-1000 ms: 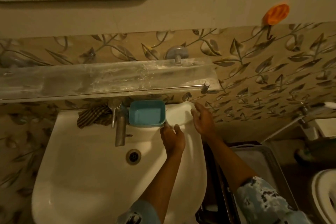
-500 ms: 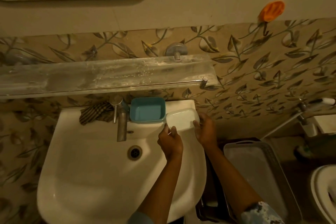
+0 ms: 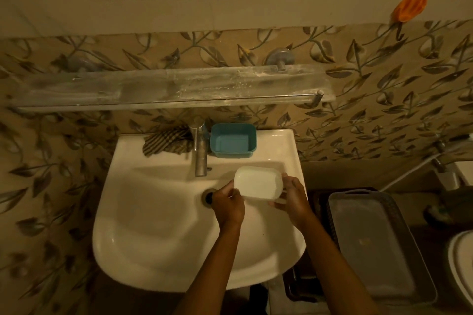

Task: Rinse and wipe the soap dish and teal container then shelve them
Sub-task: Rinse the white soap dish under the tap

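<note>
Left hand (image 3: 228,204) and right hand (image 3: 294,198), fingers curled, grip opposite ends of the white soap dish (image 3: 258,185) above the sink (image 3: 143,238) basin near the tap (image 3: 201,153). Teal container (image 3: 233,140) stands on the sink's back edge. Risk: once wetted, the dish may slip and drop into the basin.

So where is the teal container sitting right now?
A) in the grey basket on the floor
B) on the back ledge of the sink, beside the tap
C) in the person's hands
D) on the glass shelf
B: the teal container rests on the back ledge of the sink, just right of the tap, while the left hand and right hand hold the white soap dish.
</note>
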A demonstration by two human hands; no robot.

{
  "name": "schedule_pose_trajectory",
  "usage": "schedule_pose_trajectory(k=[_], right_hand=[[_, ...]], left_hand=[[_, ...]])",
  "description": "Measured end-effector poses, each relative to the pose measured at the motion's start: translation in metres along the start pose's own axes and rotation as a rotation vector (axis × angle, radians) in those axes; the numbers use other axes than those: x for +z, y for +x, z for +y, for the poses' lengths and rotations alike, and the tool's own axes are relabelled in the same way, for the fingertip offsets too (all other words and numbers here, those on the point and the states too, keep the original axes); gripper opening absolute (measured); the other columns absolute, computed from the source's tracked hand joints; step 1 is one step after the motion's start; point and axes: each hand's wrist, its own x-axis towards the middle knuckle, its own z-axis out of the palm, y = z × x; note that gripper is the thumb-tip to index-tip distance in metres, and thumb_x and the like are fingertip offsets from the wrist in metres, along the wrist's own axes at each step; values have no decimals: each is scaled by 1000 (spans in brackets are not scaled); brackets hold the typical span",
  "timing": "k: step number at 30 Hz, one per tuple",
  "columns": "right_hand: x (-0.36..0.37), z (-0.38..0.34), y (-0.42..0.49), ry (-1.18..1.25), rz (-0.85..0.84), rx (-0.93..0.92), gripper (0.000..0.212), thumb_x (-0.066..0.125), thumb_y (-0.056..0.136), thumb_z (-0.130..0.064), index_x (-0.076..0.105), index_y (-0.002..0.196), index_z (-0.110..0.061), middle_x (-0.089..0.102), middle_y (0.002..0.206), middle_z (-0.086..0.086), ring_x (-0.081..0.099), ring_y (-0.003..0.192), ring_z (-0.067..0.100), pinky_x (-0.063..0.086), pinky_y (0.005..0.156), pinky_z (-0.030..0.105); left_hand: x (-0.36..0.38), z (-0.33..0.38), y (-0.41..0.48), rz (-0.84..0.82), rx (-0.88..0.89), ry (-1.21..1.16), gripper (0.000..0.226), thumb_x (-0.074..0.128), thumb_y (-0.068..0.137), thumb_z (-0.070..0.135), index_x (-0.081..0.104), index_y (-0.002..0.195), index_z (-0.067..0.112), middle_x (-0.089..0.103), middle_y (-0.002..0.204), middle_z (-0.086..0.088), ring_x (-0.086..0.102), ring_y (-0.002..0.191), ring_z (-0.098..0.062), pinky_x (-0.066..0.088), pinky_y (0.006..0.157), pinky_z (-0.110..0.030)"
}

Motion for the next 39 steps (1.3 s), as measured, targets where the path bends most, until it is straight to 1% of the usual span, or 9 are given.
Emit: schedule_pose_trajectory(k=[3,8,14,17,19,23,30,34,39], right_hand=[[10,8,-11,99,-136,92,32,38,101,-40,47,125,-22,55,117,6,56,104,27,60,59,36],[26,14,-25,234,-228,197,30,38,99,-45,54,114,-25,56,117,10,58,108,30,60,58,37],[34,25,-33,428,-368,236,29,44,99,-33,61,117,-17,58,122,17,58,111,36,60,72,47],[40,29,-35,417,-341,210,26,44,99,-32,60,114,-17,55,121,16,57,110,36,59,72,47],[43,29,-36,377,-307,179,26,43,100,-31,59,114,-18,53,123,16,55,110,36,60,70,47],[49,22,-38,253,-236,64,26,40,101,-31,56,118,-19,49,120,8,53,108,32,60,69,48],[57,10,-46,87,-140,-123,26,39,102,-31,54,121,-22,45,125,6,50,109,28,59,65,44],[57,5,-50,24,-125,-197,24,38,102,-29,54,119,-23,43,133,11,46,118,33,58,71,50],[54,-1,-58,-11,-85,-290,24,39,102,-25,56,119,-25,45,132,8,48,116,29,60,67,46]], left_hand=[[-17,-3,-2,-28,2,34,34,50,88,-2,66,117,6,68,111,-11,64,96,-24,56,86,-35],[-39,-10,-1,-55,39,105,32,49,89,-1,65,117,4,64,116,-15,61,104,-30,54,90,-44],[-61,-19,8,-78,30,104,31,49,87,-1,70,109,6,71,103,-15,65,97,-30,57,84,-43],[-69,-25,17,-113,-47,105,22,49,87,5,71,86,0,70,92,-24,66,89,-37,57,80,-48],[-77,-29,22,-96,-101,69,20,49,89,8,67,80,6,70,93,-24,66,85,-36,56,81,-51],[-102,-44,28,-80,-187,39,26,53,89,8,64,110,0,68,93,-17,64,81,-29,56,84,-46],[-140,-63,31,-36,-209,59,28,56,87,3,62,114,-5,67,102,-23,64,94,-38,56,83,-46],[-152,-65,33,-23,-190,77,27,55,89,4,62,113,-4,67,104,-22,64,93,-35,56,82,-44],[-158,-66,38,-17,-154,103,26,53,89,4,64,112,-3,68,105,-20,64,88,-32,56,75,-38]])
